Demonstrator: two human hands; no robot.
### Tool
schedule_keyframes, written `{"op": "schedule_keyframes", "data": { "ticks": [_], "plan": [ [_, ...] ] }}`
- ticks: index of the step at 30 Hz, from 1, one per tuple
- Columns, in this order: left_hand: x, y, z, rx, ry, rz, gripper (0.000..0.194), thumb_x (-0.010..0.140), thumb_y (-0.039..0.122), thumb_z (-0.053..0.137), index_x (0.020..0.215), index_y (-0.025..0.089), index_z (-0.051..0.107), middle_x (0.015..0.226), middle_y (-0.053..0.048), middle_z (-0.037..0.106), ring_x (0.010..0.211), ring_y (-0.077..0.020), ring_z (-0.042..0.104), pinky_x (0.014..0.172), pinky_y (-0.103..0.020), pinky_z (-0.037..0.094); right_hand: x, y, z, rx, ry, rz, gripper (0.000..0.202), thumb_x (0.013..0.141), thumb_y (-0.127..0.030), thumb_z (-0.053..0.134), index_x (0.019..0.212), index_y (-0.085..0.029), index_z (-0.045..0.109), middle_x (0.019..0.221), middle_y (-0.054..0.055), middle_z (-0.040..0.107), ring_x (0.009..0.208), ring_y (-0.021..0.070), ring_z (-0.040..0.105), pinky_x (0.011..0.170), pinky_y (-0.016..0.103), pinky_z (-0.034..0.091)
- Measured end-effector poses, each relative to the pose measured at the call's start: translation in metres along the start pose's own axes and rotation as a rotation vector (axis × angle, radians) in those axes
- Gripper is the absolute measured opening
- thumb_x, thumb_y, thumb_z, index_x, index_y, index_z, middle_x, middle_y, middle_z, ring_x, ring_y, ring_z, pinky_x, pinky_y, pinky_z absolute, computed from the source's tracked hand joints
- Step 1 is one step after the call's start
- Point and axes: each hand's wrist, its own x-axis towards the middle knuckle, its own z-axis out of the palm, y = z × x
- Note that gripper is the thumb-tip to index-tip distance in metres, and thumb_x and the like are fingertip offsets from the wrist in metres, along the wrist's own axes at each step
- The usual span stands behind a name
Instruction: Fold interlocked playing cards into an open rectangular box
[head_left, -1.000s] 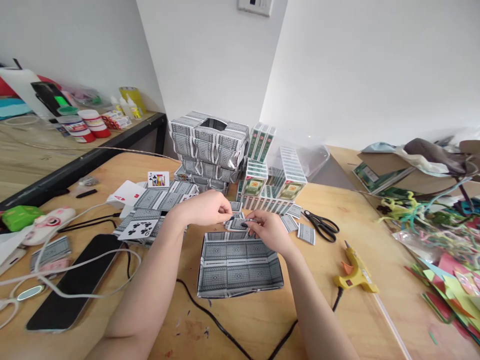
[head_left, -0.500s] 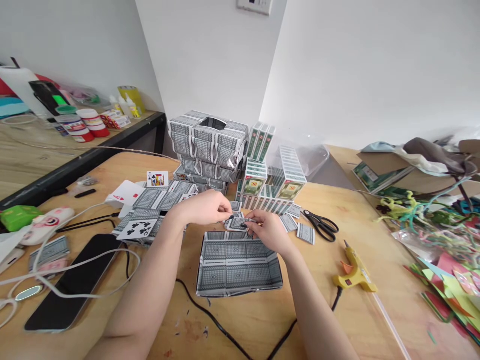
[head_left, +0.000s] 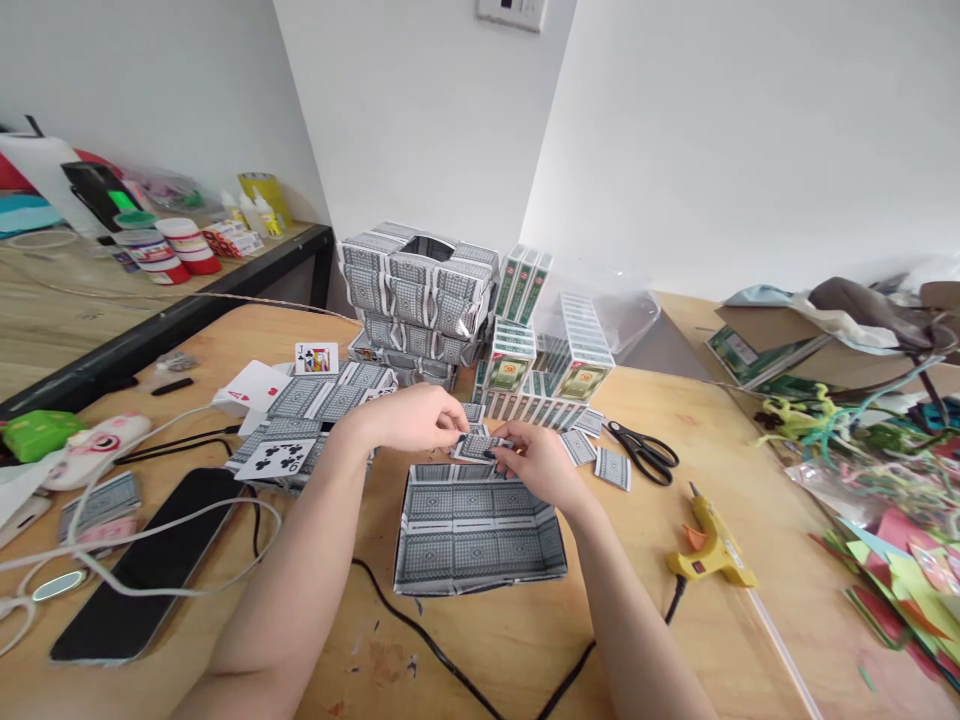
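Observation:
My left hand [head_left: 422, 418] and my right hand [head_left: 536, 462] meet just beyond the far rim of an open box made of patterned cards [head_left: 472, 530]. Between them is a small grey-backed card [head_left: 477, 447], pinched at its left end by my left fingers and at its right end by my right fingers. Other card pieces lie under and behind it, partly hidden by my hands. More loose cards [head_left: 613, 467] lie to the right of my right hand.
Stacked card boxes [head_left: 416, 285] and packs of cards [head_left: 585, 375] stand behind. Black scissors [head_left: 649, 455] and a yellow glue gun [head_left: 709, 550] lie right. A phone [head_left: 150, 565], cables and a card-covered piece [head_left: 311, 400] lie left. A black cord crosses the front.
The card between my hands now shows more of its patterned back, tilted a little differently. Both hands have barely moved.

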Motion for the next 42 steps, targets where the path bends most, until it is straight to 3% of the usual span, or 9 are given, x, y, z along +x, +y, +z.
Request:
{"op": "schedule_keyframes", "data": {
  "ticks": [3, 7, 14, 21, 30, 42],
  "plan": [
    [0.004, 0.002, 0.003, 0.061, -0.03, -0.023, 0.038, 0.061, 0.02, 0.05, 0.097, 0.022, 0.063, 0.068, 0.001, 0.064, 0.053, -0.0107, 0.051, 0.05, -0.02, 0.032, 0.0, -0.002, 0.0, 0.003, 0.001, -0.004, 0.013, 0.075, -0.026, 0.053, 0.084, -0.018, 0.059, 0.058, -0.001, 0.062, 0.05, 0.0136, 0.058, 0.054, 0.025, 0.046],
    [0.007, 0.004, 0.006, 0.169, -0.063, 0.005, 0.025, 0.063, 0.018, 0.046, 0.081, 0.02, 0.065, 0.054, 0.002, 0.058, 0.044, -0.0103, 0.044, 0.046, -0.022, 0.028, 0.001, -0.004, 0.001, 0.006, 0.012, 0.001, 0.012, 0.075, -0.025, 0.053, 0.083, -0.018, 0.059, 0.056, -0.001, 0.062, 0.049, 0.0134, 0.058, 0.054, 0.025, 0.045],
    [0.005, 0.003, 0.007, 0.199, -0.026, 0.083, 0.016, 0.063, 0.018, 0.045, 0.064, 0.02, 0.061, 0.056, 0.002, 0.055, 0.048, -0.0105, 0.04, 0.047, -0.022, 0.026, 0.003, -0.001, 0.003, -0.018, 0.009, -0.027, 0.011, 0.076, -0.024, 0.053, 0.083, -0.018, 0.059, 0.056, -0.001, 0.062, 0.051, 0.0131, 0.057, 0.054, 0.024, 0.043],
    [0.005, 0.002, 0.009, 0.217, -0.042, 0.064, 0.017, 0.064, 0.023, 0.045, 0.049, 0.019, 0.05, 0.044, 0.003, 0.038, 0.043, -0.0108, 0.029, 0.045, -0.025, 0.021, 0.001, -0.004, 0.0, -0.044, -0.005, -0.046, 0.01, 0.074, -0.022, 0.053, 0.081, -0.018, 0.059, 0.055, -0.002, 0.059, 0.05, 0.0128, 0.055, 0.052, 0.023, 0.041],
    [0.009, 0.004, 0.011, 0.225, -0.11, 0.024, 0.019, 0.059, 0.018, 0.044, 0.041, 0.019, 0.036, 0.045, 0.004, 0.021, 0.044, -0.0095, 0.019, 0.045, -0.026, 0.016, 0.001, 0.002, -0.002, -0.006, -0.065, -0.05, 0.009, 0.073, -0.027, 0.054, 0.07, -0.018, 0.056, 0.055, -0.002, 0.057, 0.048, 0.0116, 0.052, 0.048, 0.022, 0.039],
    [0.014, 0.004, 0.015, 0.264, -0.092, 0.064, 0.022, 0.062, 0.018, 0.045, 0.042, 0.018, 0.035, 0.044, 0.004, 0.022, 0.044, -0.0097, 0.02, 0.045, -0.026, 0.017, 0.0, 0.006, -0.005, -0.081, -0.037, -0.099, 0.003, 0.07, -0.021, 0.054, 0.069, -0.018, 0.055, 0.061, -0.002, 0.056, 0.054, 0.0106, 0.049, 0.05, 0.021, 0.037]
  ]
}}
